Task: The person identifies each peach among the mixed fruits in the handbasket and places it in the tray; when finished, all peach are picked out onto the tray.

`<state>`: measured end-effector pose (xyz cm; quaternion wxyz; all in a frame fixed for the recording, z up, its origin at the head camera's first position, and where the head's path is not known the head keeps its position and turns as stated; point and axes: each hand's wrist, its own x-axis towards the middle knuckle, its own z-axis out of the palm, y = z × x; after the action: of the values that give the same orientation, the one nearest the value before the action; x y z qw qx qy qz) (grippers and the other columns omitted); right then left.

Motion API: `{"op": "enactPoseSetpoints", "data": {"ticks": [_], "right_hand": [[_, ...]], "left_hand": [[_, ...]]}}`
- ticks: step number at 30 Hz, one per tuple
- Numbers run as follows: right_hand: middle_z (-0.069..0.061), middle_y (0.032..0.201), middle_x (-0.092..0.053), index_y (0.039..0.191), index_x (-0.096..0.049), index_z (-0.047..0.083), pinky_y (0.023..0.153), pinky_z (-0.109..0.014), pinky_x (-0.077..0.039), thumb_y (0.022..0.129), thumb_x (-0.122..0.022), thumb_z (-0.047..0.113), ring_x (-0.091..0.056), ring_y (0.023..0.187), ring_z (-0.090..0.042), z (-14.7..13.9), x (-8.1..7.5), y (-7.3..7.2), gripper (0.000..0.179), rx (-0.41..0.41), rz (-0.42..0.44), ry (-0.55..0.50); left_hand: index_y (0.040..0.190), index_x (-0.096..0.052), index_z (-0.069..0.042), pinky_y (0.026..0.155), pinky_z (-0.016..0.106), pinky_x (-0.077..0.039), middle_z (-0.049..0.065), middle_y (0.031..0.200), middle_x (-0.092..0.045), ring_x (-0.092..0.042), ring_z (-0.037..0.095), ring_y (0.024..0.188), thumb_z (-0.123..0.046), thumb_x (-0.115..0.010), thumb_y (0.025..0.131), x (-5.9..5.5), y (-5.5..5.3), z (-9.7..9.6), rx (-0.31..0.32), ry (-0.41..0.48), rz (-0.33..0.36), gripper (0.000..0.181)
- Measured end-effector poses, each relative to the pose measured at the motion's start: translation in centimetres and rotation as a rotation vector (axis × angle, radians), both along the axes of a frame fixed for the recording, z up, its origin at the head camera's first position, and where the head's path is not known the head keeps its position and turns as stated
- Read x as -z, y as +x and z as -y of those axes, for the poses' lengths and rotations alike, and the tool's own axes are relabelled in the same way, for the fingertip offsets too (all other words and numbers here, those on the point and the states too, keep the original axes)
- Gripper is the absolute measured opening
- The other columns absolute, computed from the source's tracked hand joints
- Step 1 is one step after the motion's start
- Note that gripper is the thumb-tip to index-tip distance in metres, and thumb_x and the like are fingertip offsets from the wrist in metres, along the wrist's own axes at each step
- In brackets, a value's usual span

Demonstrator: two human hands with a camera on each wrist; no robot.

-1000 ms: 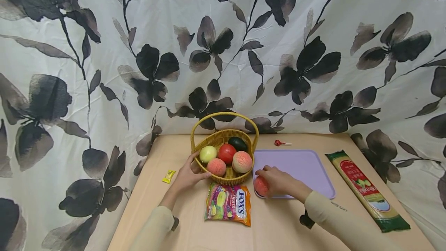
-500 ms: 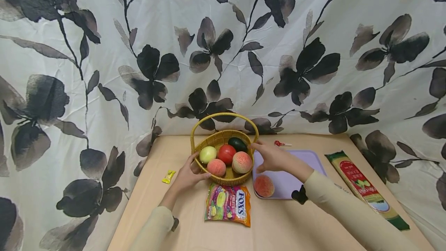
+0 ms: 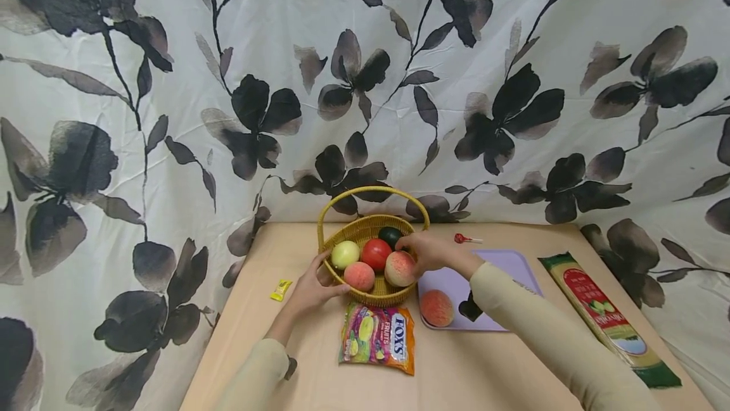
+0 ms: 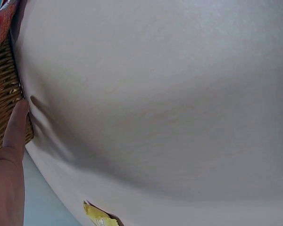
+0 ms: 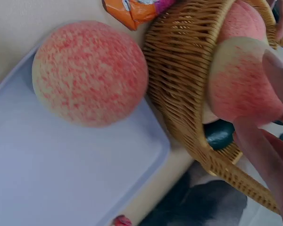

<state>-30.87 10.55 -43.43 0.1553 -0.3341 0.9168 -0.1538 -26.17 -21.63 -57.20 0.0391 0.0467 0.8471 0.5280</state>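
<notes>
A yellow wicker basket [image 3: 381,300] with a tall handle holds several fruits. My right hand [image 3: 436,251] grips a pale pink peach [image 3: 400,270] at the basket's right side, thumb and fingers spread round it in the right wrist view. Beside that peach lie a red round fruit [image 3: 376,254], a dark green fruit [image 3: 390,235], a pale yellow-green fruit [image 3: 345,254] and a smaller pink peach [image 3: 359,276]. Another peach [image 3: 437,308] sits on the near left corner of a lilac tray [image 3: 502,271]. My left hand [image 3: 315,287] rests against the basket's left side, one straight finger [image 4: 16,125] along the weave.
A FOX'S candy bag [image 3: 377,339] lies in front of the basket. To the left is a small yellow wrapped candy [image 3: 281,290], and a red lollipop [image 3: 463,238] lies behind the tray. A long green-and-gold packet [image 3: 610,319] stretches along the right. Floral cloth [image 3: 365,113] hangs behind.
My right hand has let go of the peach on the tray, moved up and left to the basket, and taken hold of a peach there. The left hand stays at the basket.
</notes>
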Motion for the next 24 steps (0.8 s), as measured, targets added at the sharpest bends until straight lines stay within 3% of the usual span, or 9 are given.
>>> {"op": "enactPoseSetpoints", "data": {"ticks": [6,13,18,24], "right_hand": [[-0.007,0.116,-0.070,0.130,-0.066,0.007,0.097,-0.043,-0.056,0.074,-0.096,0.025,-0.060,0.101,-0.020,0.6,1.0,0.1,0.066,0.037,0.000,-0.023],[-0.006,0.108,-0.070,0.125,-0.066,0.005,0.092,-0.041,-0.057,0.075,-0.094,0.021,-0.060,0.095,-0.019,1.1,1.6,0.5,0.060,0.023,-0.022,-0.060],[-0.007,0.114,-0.070,0.130,-0.065,0.008,0.090,-0.040,-0.057,0.076,-0.093,0.023,-0.060,0.097,-0.019,0.5,1.0,0.9,0.063,0.033,-0.007,-0.104],[-0.011,0.128,-0.067,0.138,-0.063,0.008,0.093,-0.043,-0.059,0.078,-0.092,0.025,-0.063,0.108,-0.024,-2.0,-1.0,1.4,0.069,0.036,0.007,-0.231]], "left_hand": [[0.164,-0.028,-0.024,0.124,0.057,-0.033,0.013,0.172,-0.025,-0.032,0.039,0.156,-0.042,-0.093,0.077,-0.3,-0.1,-0.2,0.001,-0.010,-0.002,0.110],[0.164,-0.028,-0.026,0.125,0.060,-0.029,0.013,0.172,-0.026,-0.028,0.040,0.157,-0.044,-0.093,0.077,-0.1,-0.1,-0.2,-0.003,-0.026,-0.006,0.110],[0.164,-0.029,-0.025,0.124,0.065,-0.027,0.014,0.172,-0.026,-0.025,0.042,0.158,-0.045,-0.092,0.077,0.3,0.1,-0.2,-0.013,-0.030,-0.001,0.109],[0.164,-0.028,-0.025,0.124,0.064,-0.028,0.015,0.172,-0.024,-0.024,0.043,0.158,-0.046,-0.092,0.078,-0.1,0.2,-0.1,-0.015,-0.043,0.009,0.109]]}}
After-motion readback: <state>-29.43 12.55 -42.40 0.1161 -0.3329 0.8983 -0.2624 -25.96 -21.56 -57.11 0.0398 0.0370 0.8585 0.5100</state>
